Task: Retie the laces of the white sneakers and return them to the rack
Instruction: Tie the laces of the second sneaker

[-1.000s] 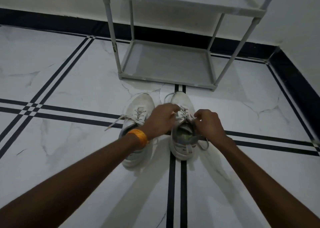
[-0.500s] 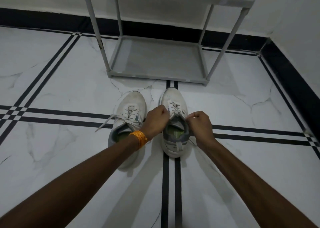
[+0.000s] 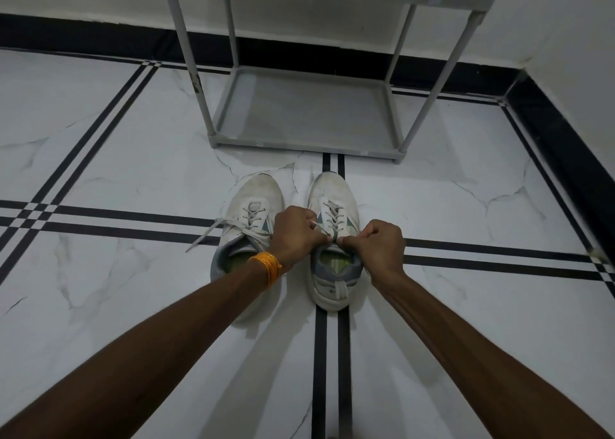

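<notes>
White sneakers (image 3: 332,235): side by side on the floor (image 3: 109,159), near the rack (image 3: 306,112).

We judge lacing of the right shoe in hand: our left hand (image 3: 296,235) and right hand (image 3: 376,249) each pinch a lace end, fingers closed, meeting above the tongue. Next comes knotting; the left shoe's lace (image 3: 206,235) trails loose. Since the earlier frame, both hands have drawn closer together.

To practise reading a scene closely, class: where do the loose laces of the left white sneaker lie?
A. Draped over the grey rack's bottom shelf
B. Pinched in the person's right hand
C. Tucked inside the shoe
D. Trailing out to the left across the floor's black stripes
D: the left white sneaker's loose laces trail leftward across the black stripes of the white marble floor, while both hands pinch the other shoe's laces.
</notes>
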